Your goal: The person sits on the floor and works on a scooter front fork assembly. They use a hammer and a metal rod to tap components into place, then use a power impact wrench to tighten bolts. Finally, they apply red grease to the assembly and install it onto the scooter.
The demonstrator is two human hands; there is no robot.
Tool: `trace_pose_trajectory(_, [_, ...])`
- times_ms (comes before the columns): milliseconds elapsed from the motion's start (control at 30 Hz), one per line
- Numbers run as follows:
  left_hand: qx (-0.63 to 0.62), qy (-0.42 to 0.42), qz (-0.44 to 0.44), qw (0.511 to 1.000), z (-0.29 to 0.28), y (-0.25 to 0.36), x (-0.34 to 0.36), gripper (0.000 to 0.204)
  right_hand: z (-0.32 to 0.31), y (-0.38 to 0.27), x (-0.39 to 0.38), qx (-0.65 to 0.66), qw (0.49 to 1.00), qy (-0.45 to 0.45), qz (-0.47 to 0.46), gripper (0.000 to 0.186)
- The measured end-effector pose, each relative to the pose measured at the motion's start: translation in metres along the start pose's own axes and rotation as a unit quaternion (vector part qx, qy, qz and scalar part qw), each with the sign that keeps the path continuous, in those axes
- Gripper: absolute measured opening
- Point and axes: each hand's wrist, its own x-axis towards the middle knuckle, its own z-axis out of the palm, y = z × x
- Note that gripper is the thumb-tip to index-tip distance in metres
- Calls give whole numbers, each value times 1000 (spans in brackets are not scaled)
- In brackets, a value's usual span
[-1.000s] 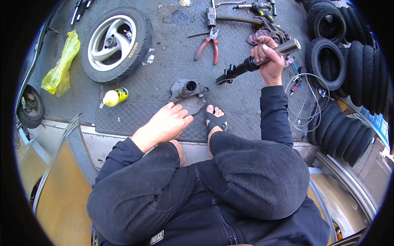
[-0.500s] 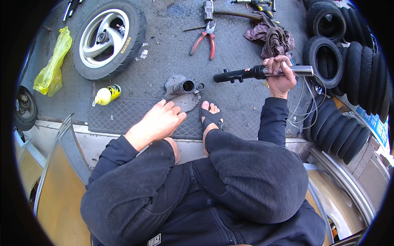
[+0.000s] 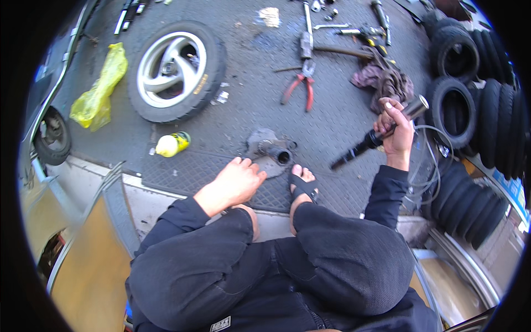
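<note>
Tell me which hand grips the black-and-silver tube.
The right hand, wrapped around the tube; the left hand is apart from it, nearer the dark round-mouthed part.

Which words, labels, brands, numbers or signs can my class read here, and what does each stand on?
None is clear enough to quote.
Spoked wheel's tyre: yellow sidewall marking, blurred.
Yellow bottle: dark label print, too small.
Pale patch on the dark clothing: blurred.
Blue sign beside the stacked tyres: partly hidden, unreadable.
</note>
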Motion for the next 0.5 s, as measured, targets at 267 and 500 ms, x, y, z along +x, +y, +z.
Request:
trace_pose_trajectory(267, [-167,143,-144,965,-10,-18,8,57,43,74,66,-432,896,56,88,43])
trace_pose_trajectory(500, [-507,251,-7,825,46,-38,70,50,49,99,21,-456,887,-32,62,36])
